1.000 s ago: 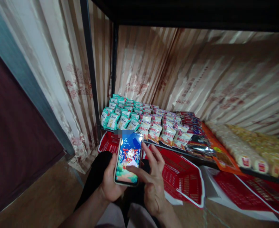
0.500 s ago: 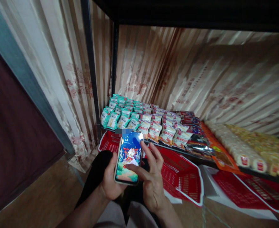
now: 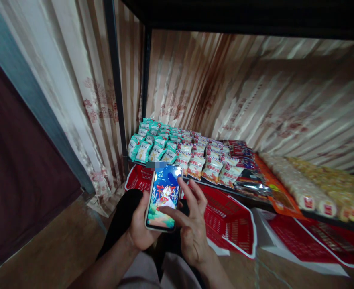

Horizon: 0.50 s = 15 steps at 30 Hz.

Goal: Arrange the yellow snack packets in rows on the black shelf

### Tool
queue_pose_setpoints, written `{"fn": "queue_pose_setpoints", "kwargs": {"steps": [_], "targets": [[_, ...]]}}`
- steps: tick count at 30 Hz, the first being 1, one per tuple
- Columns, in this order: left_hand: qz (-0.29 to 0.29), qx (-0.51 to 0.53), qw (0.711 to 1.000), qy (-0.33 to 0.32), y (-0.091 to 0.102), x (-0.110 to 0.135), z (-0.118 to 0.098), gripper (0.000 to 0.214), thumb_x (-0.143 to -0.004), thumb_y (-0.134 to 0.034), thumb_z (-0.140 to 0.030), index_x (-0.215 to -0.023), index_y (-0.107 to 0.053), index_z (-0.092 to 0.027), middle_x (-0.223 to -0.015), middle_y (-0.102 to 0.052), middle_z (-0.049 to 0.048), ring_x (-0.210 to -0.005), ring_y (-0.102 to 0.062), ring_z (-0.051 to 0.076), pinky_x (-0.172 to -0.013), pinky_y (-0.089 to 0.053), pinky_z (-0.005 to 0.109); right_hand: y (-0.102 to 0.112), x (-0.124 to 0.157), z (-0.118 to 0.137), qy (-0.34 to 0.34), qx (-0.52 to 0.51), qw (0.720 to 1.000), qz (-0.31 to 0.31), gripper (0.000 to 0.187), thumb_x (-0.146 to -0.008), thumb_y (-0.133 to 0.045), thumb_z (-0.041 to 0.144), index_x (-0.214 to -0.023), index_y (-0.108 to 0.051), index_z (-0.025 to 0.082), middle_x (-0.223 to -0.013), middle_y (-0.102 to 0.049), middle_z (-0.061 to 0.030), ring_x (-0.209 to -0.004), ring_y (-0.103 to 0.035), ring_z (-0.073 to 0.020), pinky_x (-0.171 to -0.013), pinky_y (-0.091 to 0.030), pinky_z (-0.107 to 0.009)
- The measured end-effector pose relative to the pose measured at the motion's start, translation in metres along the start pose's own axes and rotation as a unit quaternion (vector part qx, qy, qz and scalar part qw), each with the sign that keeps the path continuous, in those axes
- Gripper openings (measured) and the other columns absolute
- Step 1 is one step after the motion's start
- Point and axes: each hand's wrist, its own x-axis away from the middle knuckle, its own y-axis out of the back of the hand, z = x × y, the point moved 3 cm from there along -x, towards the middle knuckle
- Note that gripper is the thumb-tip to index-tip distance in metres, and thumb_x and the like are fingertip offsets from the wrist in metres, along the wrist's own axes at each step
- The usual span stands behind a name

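A smartphone (image 3: 164, 190) with a lit screen is tilted up in front of me, over my lap. The screen shows the numbers 6 and 44 above a bright picture with a white figure and a dark blue sky. My left hand (image 3: 141, 229) is closed round the phone's lower left side, thumb along the edge; its other fingers are mostly hidden behind it. Over the lower screen lies the index finger of my right hand (image 3: 192, 230), its tip on or just above the glass. The other right fingers are stretched out beside the phone's right edge.
A low shelf holds rows of green-and-white snack bags (image 3: 157, 151), red-and-white bags (image 3: 212, 169), dark packets (image 3: 249, 182) and long clear packs (image 3: 311, 196). Red baskets (image 3: 240, 228) stand beneath it. A black post (image 3: 116, 76) and curtains (image 3: 189, 68) frame the shelf.
Almost nothing differs. The view has shifted very slightly; both hands and the phone keep nearly the same pose, and the screen shows the same picture.
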Motion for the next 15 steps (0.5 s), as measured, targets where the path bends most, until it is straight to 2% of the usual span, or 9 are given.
{"fn": "queue_pose_setpoints", "kwargs": {"steps": [8,15], "targets": [[-0.013,-0.015,1.000,-0.008,0.0004,0.0008,-0.0005,0.055,-0.087,-0.038,-0.055,-0.113,-0.062,-0.013,-0.108,-0.066,0.0121,-0.110,-0.055,0.028,-0.098,-0.035,0.041,0.0009,-0.0024,0.0034,0.016,0.010,1.000,-0.006,0.066,-0.091,-0.012,0.056,-0.093,-0.072,0.029,-0.150,-0.018,0.0056,-0.135,-0.011,-0.0339,-0.102,-0.025,-0.058],[-0.014,-0.030,0.999,-0.003,0.0030,0.0009,-0.0009,0.062,-0.086,-0.036,-0.058,-0.116,-0.059,-0.008,-0.105,-0.066,0.0156,-0.112,-0.053,0.029,-0.099,-0.035,0.042,-0.0015,-0.0031,0.0017,0.013,0.008,1.000,-0.003,0.066,-0.090,-0.011,0.056,-0.093,-0.072,0.030,-0.150,-0.017,0.0067,-0.135,-0.012,-0.0337,-0.104,-0.023,-0.059]]}}
